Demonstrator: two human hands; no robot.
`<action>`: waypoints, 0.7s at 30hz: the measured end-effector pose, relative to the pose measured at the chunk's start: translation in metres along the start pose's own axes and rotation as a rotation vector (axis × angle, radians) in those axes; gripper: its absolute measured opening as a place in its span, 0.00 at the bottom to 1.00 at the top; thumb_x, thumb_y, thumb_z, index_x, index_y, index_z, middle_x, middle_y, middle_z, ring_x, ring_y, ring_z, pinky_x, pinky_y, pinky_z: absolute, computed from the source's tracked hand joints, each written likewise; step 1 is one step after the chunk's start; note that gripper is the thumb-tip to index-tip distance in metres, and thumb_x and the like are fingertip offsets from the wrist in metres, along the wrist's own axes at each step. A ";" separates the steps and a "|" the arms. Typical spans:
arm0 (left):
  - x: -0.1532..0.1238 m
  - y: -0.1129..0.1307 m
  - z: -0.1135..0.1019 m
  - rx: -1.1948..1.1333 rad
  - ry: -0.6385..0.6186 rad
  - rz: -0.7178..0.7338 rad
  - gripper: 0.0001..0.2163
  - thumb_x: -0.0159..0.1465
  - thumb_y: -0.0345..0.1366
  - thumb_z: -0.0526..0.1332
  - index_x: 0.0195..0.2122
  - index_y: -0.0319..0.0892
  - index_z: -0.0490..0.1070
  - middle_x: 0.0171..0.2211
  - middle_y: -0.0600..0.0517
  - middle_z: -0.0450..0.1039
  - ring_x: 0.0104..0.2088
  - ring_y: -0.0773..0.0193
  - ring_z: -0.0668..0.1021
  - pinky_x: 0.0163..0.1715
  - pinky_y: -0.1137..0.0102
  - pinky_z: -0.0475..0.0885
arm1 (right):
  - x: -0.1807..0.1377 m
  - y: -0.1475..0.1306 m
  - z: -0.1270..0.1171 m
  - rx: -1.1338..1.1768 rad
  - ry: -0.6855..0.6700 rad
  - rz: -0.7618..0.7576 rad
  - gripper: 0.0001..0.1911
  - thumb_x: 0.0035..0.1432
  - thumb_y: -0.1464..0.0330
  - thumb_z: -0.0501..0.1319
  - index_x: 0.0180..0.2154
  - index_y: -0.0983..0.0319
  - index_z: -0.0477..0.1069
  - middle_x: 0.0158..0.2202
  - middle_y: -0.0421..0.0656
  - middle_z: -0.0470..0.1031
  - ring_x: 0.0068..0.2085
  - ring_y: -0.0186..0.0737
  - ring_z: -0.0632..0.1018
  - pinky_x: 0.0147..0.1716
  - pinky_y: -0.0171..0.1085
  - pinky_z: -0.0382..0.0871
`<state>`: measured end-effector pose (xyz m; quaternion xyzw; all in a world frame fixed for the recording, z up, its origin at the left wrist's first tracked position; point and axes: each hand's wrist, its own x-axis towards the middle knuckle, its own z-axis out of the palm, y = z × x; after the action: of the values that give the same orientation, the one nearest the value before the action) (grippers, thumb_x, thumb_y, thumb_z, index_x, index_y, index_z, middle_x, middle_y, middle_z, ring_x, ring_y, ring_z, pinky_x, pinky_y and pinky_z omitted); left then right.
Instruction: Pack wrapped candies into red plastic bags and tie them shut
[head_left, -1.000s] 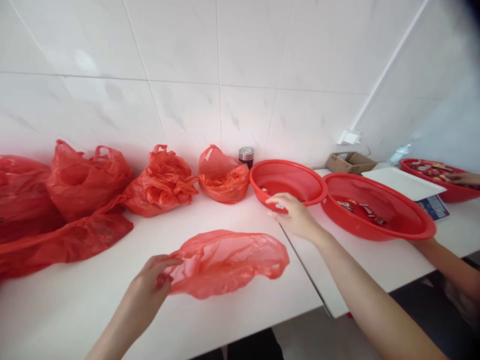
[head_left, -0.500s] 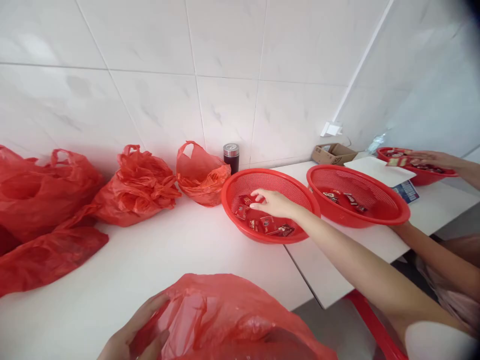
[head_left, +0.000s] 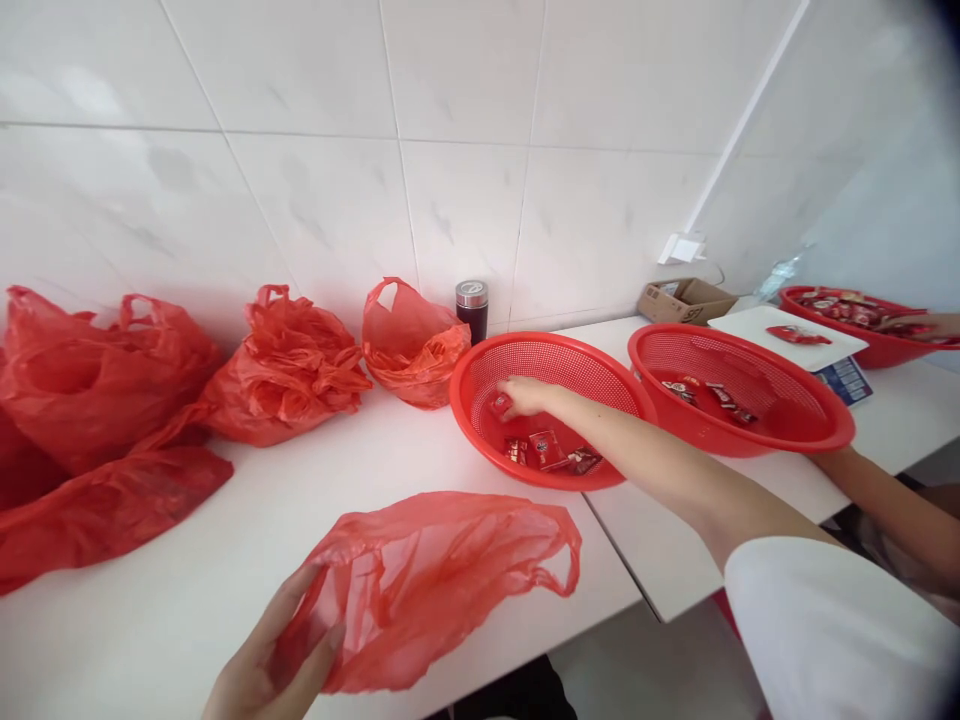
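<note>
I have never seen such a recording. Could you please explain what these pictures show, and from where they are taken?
There is no machine: a person works bare-handed. Everything is seen from one camera on that person's head, looking forward and down. The left hand holds a red bag by its edge. The right hand reaches into the near basket, its fingertips at a small packet; I cannot tell whether they grip it. Along the white table are more bags, a flask, a box and two more baskets. At the far right, another person's hand is at the farthest basket.
</note>
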<state>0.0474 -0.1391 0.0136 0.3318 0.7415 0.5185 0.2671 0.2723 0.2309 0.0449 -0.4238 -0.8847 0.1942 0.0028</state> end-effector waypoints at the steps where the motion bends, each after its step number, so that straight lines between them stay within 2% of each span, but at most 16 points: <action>1: -0.001 0.004 0.004 -0.007 -0.004 -0.002 0.26 0.46 0.45 0.71 0.49 0.53 0.76 0.51 0.53 0.76 0.55 0.42 0.73 0.50 0.56 0.75 | -0.006 -0.001 -0.008 0.017 0.029 0.008 0.21 0.40 0.67 0.73 0.39 0.63 0.74 0.43 0.51 0.75 0.44 0.52 0.75 0.40 0.41 0.67; 4: -0.004 0.015 0.016 -0.040 -0.012 -0.022 0.27 0.47 0.44 0.71 0.50 0.51 0.75 0.53 0.52 0.74 0.57 0.44 0.71 0.51 0.59 0.73 | -0.037 -0.025 -0.032 0.155 0.104 -0.026 0.19 0.52 0.58 0.67 0.42 0.62 0.70 0.41 0.48 0.76 0.39 0.46 0.76 0.36 0.39 0.68; 5: -0.005 0.019 0.020 -0.058 -0.022 -0.024 0.28 0.48 0.44 0.70 0.52 0.50 0.74 0.54 0.51 0.73 0.57 0.44 0.71 0.51 0.59 0.73 | -0.053 -0.039 -0.037 0.268 0.102 -0.075 0.19 0.56 0.55 0.63 0.43 0.61 0.68 0.41 0.46 0.76 0.38 0.43 0.77 0.34 0.38 0.68; 6: -0.007 0.021 0.024 -0.081 -0.040 -0.032 0.30 0.49 0.45 0.70 0.54 0.49 0.72 0.55 0.50 0.73 0.56 0.45 0.72 0.51 0.60 0.73 | -0.069 -0.056 -0.038 0.475 0.069 -0.162 0.20 0.58 0.53 0.60 0.45 0.61 0.67 0.40 0.46 0.76 0.37 0.41 0.77 0.34 0.37 0.69; 8: -0.010 0.026 0.032 -0.139 -0.094 -0.059 0.34 0.52 0.45 0.69 0.60 0.48 0.66 0.56 0.48 0.72 0.54 0.47 0.74 0.49 0.62 0.74 | -0.102 -0.092 -0.026 0.866 -0.143 -0.327 0.21 0.58 0.53 0.61 0.46 0.61 0.66 0.38 0.44 0.76 0.36 0.40 0.78 0.34 0.38 0.70; 9: -0.012 0.027 0.036 -0.175 -0.128 -0.075 0.36 0.53 0.46 0.68 0.63 0.48 0.61 0.56 0.47 0.72 0.52 0.49 0.75 0.47 0.63 0.75 | -0.116 -0.109 -0.013 0.943 -0.294 -0.357 0.22 0.57 0.54 0.62 0.45 0.61 0.66 0.36 0.43 0.76 0.36 0.39 0.78 0.35 0.38 0.71; 10: -0.014 0.029 0.039 -0.208 -0.161 -0.090 0.37 0.55 0.46 0.67 0.65 0.48 0.57 0.55 0.47 0.72 0.51 0.51 0.76 0.46 0.64 0.75 | -0.127 -0.122 0.004 0.942 -0.402 -0.358 0.21 0.56 0.54 0.64 0.44 0.61 0.67 0.36 0.42 0.77 0.38 0.39 0.78 0.37 0.37 0.71; 11: -0.016 0.030 0.042 -0.234 -0.188 -0.099 0.38 0.56 0.46 0.66 0.66 0.48 0.54 0.55 0.46 0.72 0.49 0.53 0.77 0.45 0.66 0.75 | -0.135 -0.133 0.023 0.889 -0.424 -0.341 0.21 0.55 0.55 0.65 0.44 0.61 0.68 0.38 0.42 0.77 0.40 0.40 0.77 0.39 0.37 0.70; 13: -0.020 0.031 0.044 -0.250 -0.222 -0.090 0.39 0.57 0.45 0.65 0.67 0.50 0.50 0.57 0.47 0.70 0.46 0.56 0.79 0.43 0.67 0.76 | -0.142 -0.144 0.059 0.681 -0.315 -0.275 0.20 0.54 0.59 0.65 0.46 0.61 0.69 0.44 0.45 0.76 0.44 0.44 0.76 0.41 0.39 0.69; 15: -0.021 0.029 0.041 -0.219 -0.226 -0.060 0.38 0.58 0.44 0.65 0.67 0.53 0.49 0.60 0.48 0.66 0.43 0.59 0.79 0.41 0.68 0.77 | -0.144 -0.145 0.080 0.409 -0.180 -0.203 0.24 0.56 0.64 0.62 0.54 0.61 0.66 0.49 0.50 0.73 0.47 0.52 0.75 0.43 0.45 0.69; 16: -0.021 0.028 0.038 -0.197 -0.224 -0.041 0.38 0.58 0.44 0.65 0.67 0.54 0.49 0.62 0.49 0.64 0.42 0.59 0.79 0.41 0.69 0.77 | -0.146 -0.143 0.081 0.302 -0.169 -0.184 0.28 0.56 0.66 0.61 0.59 0.61 0.62 0.52 0.53 0.72 0.48 0.54 0.74 0.43 0.47 0.69; 18: -0.019 0.026 0.030 -0.165 -0.232 -0.013 0.39 0.57 0.43 0.66 0.67 0.56 0.49 0.64 0.50 0.60 0.45 0.58 0.78 0.42 0.70 0.76 | -0.152 -0.139 0.064 0.218 -0.229 -0.226 0.34 0.57 0.65 0.61 0.64 0.57 0.56 0.56 0.53 0.69 0.50 0.56 0.74 0.43 0.48 0.69; 21: -0.016 0.024 0.025 -0.186 -0.236 0.007 0.38 0.57 0.43 0.66 0.66 0.57 0.51 0.66 0.52 0.57 0.51 0.57 0.75 0.44 0.71 0.75 | -0.155 -0.125 0.008 0.384 -0.333 -0.428 0.28 0.59 0.57 0.60 0.60 0.51 0.62 0.59 0.45 0.67 0.53 0.48 0.73 0.49 0.43 0.68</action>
<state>0.0811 -0.1307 0.0289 0.3669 0.6525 0.5434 0.3799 0.2762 0.0407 0.1052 -0.1828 -0.8891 0.4190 -0.0213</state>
